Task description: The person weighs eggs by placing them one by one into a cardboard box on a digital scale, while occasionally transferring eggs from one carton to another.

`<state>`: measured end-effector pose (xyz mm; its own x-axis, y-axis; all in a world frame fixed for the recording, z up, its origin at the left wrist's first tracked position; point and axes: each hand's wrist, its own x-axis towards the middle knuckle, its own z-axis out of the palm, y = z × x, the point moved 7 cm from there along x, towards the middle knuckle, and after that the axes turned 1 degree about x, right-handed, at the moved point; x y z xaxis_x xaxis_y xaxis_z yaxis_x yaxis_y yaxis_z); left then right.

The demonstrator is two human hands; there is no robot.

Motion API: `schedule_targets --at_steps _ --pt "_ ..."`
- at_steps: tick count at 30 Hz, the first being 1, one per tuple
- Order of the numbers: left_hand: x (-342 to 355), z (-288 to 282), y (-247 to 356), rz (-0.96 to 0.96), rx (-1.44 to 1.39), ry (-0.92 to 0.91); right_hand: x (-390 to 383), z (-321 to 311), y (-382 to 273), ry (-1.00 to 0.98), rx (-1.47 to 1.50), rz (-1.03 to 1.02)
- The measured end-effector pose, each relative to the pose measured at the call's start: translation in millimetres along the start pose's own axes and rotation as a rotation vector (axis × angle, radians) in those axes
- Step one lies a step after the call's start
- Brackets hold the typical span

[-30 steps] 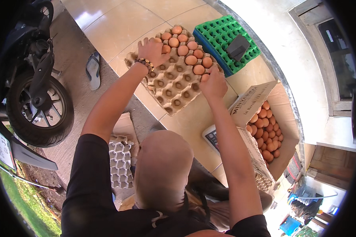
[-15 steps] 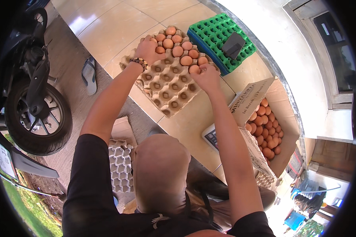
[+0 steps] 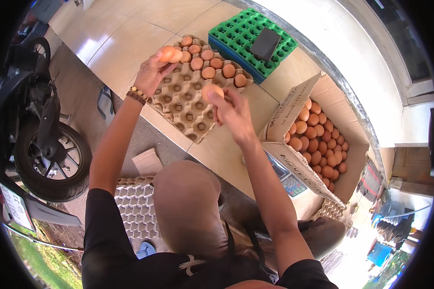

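Observation:
My left hand point(image 3: 150, 76) is closed around brown eggs point(image 3: 167, 54), seemingly two, above the left side of a cardboard egg tray point(image 3: 189, 117). An egg point(image 3: 212, 90) is pinched in my right hand point(image 3: 235, 115), raised over the tray's near right part. Brown eggs point(image 3: 208, 72) fill several cups along the tray's far side, while the nearer cups that show hold nothing. To the right of my right forearm, a cardboard box point(image 3: 280, 126) with raised flaps contains many loose eggs point(image 3: 318, 131).
Behind the tray stands a green plastic egg tray stack point(image 3: 231, 33) with a black phone point(image 3: 265, 44) on top. A scale with a keypad point(image 3: 292, 186) sits beside the box. More cardboard trays point(image 3: 137, 209) lie by my knee. A motorcycle point(image 3: 48, 144) is parked at left, past the tiled ledge's edge.
Both hands have risen off the tray, each with eggs in its fingers. My right hand has come left and nearer to me. The whole view has shifted slightly.

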<state>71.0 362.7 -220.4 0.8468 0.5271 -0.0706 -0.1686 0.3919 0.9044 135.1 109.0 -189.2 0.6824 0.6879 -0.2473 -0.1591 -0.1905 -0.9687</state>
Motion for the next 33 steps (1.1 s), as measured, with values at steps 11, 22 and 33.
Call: schedule_targets --at_steps 11,22,33 --pt "-73 266 57 0.042 0.400 -0.830 -224 -144 -57 -0.466 0.018 0.244" --pt "-117 446 -89 0.124 1.230 -1.214 -163 -333 -23 -0.107 -0.791 0.356" --pt "-148 461 -153 -0.160 1.447 -1.276 -139 -313 33 -0.285 -0.648 0.491"
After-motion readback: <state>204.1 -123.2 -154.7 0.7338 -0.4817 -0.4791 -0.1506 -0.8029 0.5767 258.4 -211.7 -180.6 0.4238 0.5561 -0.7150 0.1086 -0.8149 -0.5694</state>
